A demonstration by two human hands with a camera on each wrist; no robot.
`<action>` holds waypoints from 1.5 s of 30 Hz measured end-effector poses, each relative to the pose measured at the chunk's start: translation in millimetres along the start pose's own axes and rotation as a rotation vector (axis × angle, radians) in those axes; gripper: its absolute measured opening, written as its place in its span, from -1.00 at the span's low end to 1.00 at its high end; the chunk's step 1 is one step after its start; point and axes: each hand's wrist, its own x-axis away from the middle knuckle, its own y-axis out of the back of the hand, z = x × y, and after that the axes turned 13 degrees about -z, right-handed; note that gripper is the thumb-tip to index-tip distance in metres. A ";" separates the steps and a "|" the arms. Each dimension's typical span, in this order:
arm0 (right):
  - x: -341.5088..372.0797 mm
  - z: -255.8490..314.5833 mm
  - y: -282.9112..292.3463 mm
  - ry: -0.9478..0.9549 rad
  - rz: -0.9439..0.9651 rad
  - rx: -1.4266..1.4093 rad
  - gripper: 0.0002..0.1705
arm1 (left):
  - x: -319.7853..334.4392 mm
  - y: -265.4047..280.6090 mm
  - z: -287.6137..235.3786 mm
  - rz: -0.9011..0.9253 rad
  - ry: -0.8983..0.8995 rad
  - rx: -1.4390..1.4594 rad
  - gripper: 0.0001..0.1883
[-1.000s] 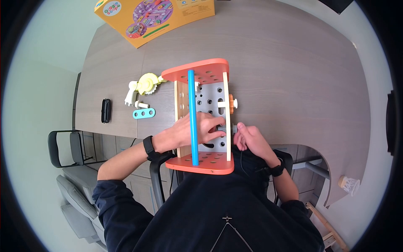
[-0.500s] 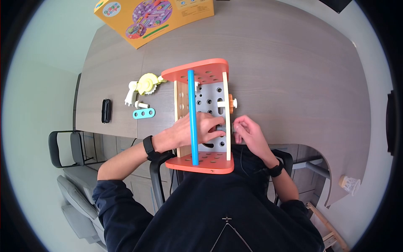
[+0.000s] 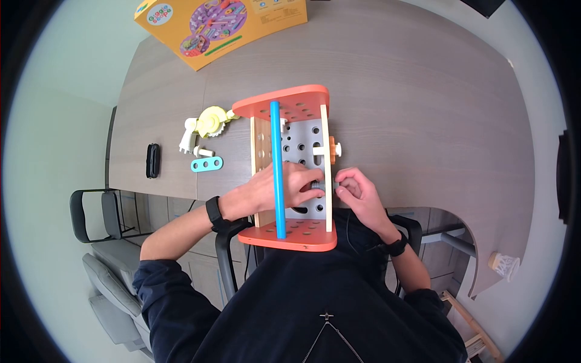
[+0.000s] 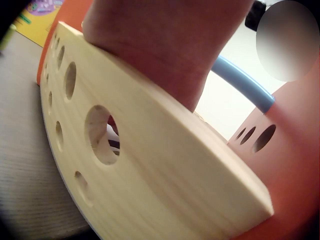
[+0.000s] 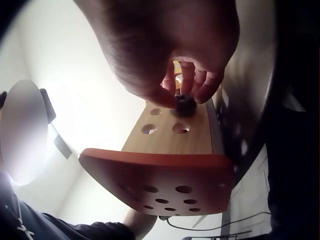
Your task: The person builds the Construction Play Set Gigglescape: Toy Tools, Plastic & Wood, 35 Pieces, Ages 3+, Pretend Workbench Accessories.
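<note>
A toy box frame with red end panels (image 3: 287,237), pale wooden sides (image 4: 150,165) and a blue rod (image 3: 278,169) stands on the table. Under the rod, the left hand (image 3: 290,184) reaches inside and its fingers pinch a grey threaded piece (image 3: 318,186) beside the right-hand side. Outside that side, the right hand (image 3: 362,196) pinches the piece's dark grey end, seen as a dark knob (image 5: 185,106) against the perforated wood in the right wrist view. An orange piece with a white peg (image 3: 338,149) sits farther up this side.
Left of the frame lie a yellow-green toy part (image 3: 212,121), a white peg (image 3: 204,152), a turquoise three-hole strip (image 3: 207,164) and a black case (image 3: 153,161). A yellow box (image 3: 242,36) stands at the back. A chair (image 3: 109,212) is at the left.
The right hand has shifted slightly up and its fingers have changed their hold around the grey piece's outer end. The left hand stays inside the frame.
</note>
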 end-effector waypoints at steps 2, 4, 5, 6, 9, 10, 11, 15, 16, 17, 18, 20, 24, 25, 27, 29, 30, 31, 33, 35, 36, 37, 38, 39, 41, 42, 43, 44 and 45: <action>-1.3 7.8 2.2 -0.292 0.020 -0.006 -0.85 | 1.8 -1.1 2.1 0.000 -0.005 -0.004 -0.64; -8.0 5.8 15.6 -0.418 0.154 0.204 -0.75 | 2.7 -3.3 5.3 0.013 -0.003 -0.031 -0.62; -9.0 6.2 18.8 -0.445 0.178 0.290 -0.71 | 2.9 -3.1 5.3 0.008 -0.006 -0.025 -0.62; -10.1 7.7 21.5 -0.471 0.206 0.376 -0.66 | 1.4 -3.4 3.8 0.003 -0.006 -0.020 -0.62; -3.6 18.1 14.4 -0.282 0.093 0.500 -0.65 | 2.2 -2.7 3.9 0.002 -0.012 -0.024 -0.61; -0.9 14.7 13.0 -0.114 0.019 0.487 -0.70 | 1.6 -2.5 3.9 0.005 -0.015 -0.029 -0.61; 1.1 12.7 11.4 0.053 -0.054 0.471 -0.73 | 1.1 -2.2 3.3 0.013 -0.006 -0.030 -0.61; 2.5 12.7 4.2 0.199 -0.020 0.306 -0.79 | -0.1 -1.1 1.5 0.030 0.013 -0.023 -0.61; 1.9 13.1 3.8 0.183 0.015 0.372 -0.77 | 0.3 -0.9 1.9 0.029 0.011 -0.017 -0.61; 1.1 13.5 3.9 0.168 0.051 0.438 -0.75 | 0.3 -1.6 2.7 0.013 -0.009 -0.012 -0.62; 2.1 13.3 1.8 0.132 0.038 0.435 -0.76 | 0.9 -2.8 4.1 -0.003 -0.028 -0.008 -0.62; 4.9 11.7 -6.8 0.061 0.016 0.430 -0.78 | 2.0 -2.6 4.9 -0.029 -0.049 -0.008 -0.62; 5.9 6.2 -14.3 0.222 -0.045 0.614 -0.81 | 2.0 -4.1 5.3 -0.042 -0.064 -0.018 -0.63; 5.7 7.0 -14.5 0.236 -0.045 0.635 -0.82 | 2.2 -4.4 5.7 -0.042 -0.064 -0.022 -0.63; 4.7 10.1 -13.7 0.241 -0.036 0.660 -0.82 | 1.6 -5.4 5.3 -0.061 -0.084 -0.025 -0.63; 4.2 13.7 -14.2 0.221 -0.023 0.674 -0.81 | 1.9 -6.3 6.3 -0.076 -0.101 -0.027 -0.64; 4.4 13.6 -14.8 0.211 -0.022 0.667 -0.81 | 2.3 -6.6 6.9 -0.081 -0.108 -0.028 -0.64; 4.0 13.7 -15.4 0.202 -0.021 0.660 -0.80 | 1.9 -6.8 7.2 -0.087 -0.114 -0.030 -0.64; 3.5 14.4 -16.1 0.164 -0.013 0.642 -0.79 | 1.6 -6.4 7.2 -0.099 -0.128 -0.020 -0.65; 3.8 15.5 -15.7 0.106 0.000 0.623 -0.78 | 1.5 -6.6 7.4 -0.113 -0.139 -0.011 -0.66; 3.9 15.2 -15.0 0.074 0.008 0.607 -0.76 | 1.5 -7.1 8.1 -0.121 -0.146 -0.006 -0.67; 4.4 14.1 -14.0 0.042 0.016 0.591 -0.74 | 1.9 -7.3 8.4 -0.128 -0.153 -0.001 -0.67; 4.6 13.5 -12.3 0.012 0.024 0.574 -0.71 | 1.8 -6.8 7.6 -0.122 -0.150 0.001 -0.67; 5.8 13.2 -10.2 -0.027 0.022 0.522 -0.68 | 1.9 -5.7 6.4 -0.116 -0.145 0.002 -0.67; 8.7 10.9 -4.9 -0.104 0.034 0.410 -0.59 | 1.8 -4.1 5.7 -0.118 -0.146 0.012 -0.67; 9.7 7.5 -3.4 -0.111 0.066 0.229 -0.42 | 2.3 -2.2 4.7 -0.102 -0.128 0.029 -0.66; 9.1 9.9 -1.8 -0.147 0.128 0.196 -0.26 | 2.6 0.5 3.1 -0.086 -0.109 0.047 -0.66; 9.9 11.1 -4.8 -0.159 0.161 0.141 -0.17 | 3.7 1.1 4.7 -0.073 -0.107 0.048 -0.66; 10.1 12.6 -8.0 -0.171 0.192 0.087 -0.05 | 4.1 -1.6 9.1 -0.054 -0.114 0.042 -0.66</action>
